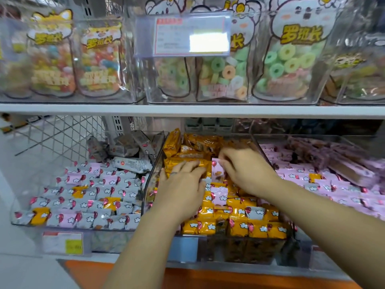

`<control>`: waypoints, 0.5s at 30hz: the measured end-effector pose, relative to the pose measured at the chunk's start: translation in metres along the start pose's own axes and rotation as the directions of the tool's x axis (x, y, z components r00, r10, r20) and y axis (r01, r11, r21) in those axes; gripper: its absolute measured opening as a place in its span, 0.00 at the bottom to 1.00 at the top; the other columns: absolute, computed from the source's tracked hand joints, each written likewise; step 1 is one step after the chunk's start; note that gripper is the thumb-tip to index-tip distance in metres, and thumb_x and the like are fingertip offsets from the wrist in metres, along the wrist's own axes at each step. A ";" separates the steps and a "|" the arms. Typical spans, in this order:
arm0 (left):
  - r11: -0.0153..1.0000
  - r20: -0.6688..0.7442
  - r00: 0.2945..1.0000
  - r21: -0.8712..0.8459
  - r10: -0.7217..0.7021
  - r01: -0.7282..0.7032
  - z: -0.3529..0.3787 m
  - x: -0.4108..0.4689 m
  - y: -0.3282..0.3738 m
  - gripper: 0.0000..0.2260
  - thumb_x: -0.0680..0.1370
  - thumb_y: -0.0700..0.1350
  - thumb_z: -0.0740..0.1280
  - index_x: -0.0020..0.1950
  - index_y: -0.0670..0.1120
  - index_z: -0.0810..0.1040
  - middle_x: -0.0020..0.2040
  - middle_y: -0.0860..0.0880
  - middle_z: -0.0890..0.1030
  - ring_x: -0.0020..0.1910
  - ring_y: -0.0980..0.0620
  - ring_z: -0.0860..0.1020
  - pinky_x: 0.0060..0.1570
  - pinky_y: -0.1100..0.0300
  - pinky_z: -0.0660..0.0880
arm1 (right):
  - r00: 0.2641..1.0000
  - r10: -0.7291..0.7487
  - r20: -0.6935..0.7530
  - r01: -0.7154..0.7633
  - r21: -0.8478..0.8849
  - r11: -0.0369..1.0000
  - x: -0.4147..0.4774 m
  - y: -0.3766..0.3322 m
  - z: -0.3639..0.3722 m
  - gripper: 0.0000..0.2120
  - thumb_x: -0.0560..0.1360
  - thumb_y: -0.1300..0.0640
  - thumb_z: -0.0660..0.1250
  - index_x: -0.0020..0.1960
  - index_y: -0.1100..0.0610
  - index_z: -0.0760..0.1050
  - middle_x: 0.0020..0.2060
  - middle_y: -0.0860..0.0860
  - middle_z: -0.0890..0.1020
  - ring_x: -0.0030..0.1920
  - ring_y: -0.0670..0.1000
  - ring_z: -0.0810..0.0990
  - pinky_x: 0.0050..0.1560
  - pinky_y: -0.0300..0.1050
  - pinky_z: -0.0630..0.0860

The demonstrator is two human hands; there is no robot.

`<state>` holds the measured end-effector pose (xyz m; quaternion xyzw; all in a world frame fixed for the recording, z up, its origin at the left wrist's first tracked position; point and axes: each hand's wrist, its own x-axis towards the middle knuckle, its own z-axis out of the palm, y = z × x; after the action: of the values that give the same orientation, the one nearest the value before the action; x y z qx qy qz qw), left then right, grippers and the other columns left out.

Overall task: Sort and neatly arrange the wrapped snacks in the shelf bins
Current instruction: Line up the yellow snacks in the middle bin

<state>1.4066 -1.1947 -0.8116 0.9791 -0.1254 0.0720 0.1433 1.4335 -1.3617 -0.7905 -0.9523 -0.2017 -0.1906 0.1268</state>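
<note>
A: Blurred motion on both hands, fingertips hard to read. Price tag (183, 35) text illegible.

B: Poses?

A: Left hand (181, 184) palm down, fingers spread flat on yellow snacks (239, 226) in middle bin (153, 170), nothing pinched. Right hand (243, 170) reaches in, fingers curled at a pink snack (217, 171); can't tell if it's held.

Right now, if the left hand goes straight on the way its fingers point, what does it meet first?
Probably the yellow wrapped snacks stacked further back in the middle bin. The left hand points up and slightly right over them, though depth is unclear.
</note>
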 end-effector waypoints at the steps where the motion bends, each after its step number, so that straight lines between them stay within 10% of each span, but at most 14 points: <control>1: 1.000 0.001 1.000 0.004 -0.003 0.003 0.000 0.000 0.001 0.19 0.82 0.52 0.53 0.73 0.58 0.61 0.75 0.59 0.56 0.75 0.55 0.51 0.71 0.41 0.49 | 0.998 0.017 -0.058 -0.013 0.061 0.998 0.000 -0.002 -0.004 0.09 0.80 0.51 0.56 0.50 0.53 0.73 0.41 0.51 0.80 0.40 0.52 0.77 0.42 0.48 0.75; 10: 0.995 -0.210 0.978 -0.097 -0.018 -0.002 -0.003 -0.001 0.031 0.16 0.80 0.50 0.58 0.68 0.58 0.68 0.67 0.56 0.70 0.68 0.52 0.66 0.71 0.49 0.53 | 0.916 0.346 -0.204 -0.079 0.753 0.653 -0.046 0.000 -0.041 0.05 0.80 0.56 0.58 0.45 0.50 0.67 0.35 0.48 0.81 0.36 0.44 0.83 0.36 0.37 0.79; 15: 0.989 -0.194 0.980 -0.134 0.033 -0.060 0.005 0.004 0.061 0.15 0.80 0.50 0.58 0.67 0.57 0.70 0.66 0.57 0.71 0.67 0.54 0.67 0.72 0.50 0.55 | 0.900 0.290 -0.324 -0.037 0.608 0.793 -0.084 0.024 -0.056 0.08 0.79 0.58 0.59 0.45 0.46 0.68 0.38 0.50 0.80 0.36 0.48 0.79 0.35 0.43 0.75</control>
<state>1.3949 -1.2539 -0.7994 0.9520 -0.1386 0.1602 0.2209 1.3553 -1.4295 -0.7794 -0.8198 -0.1352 -0.2979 0.4701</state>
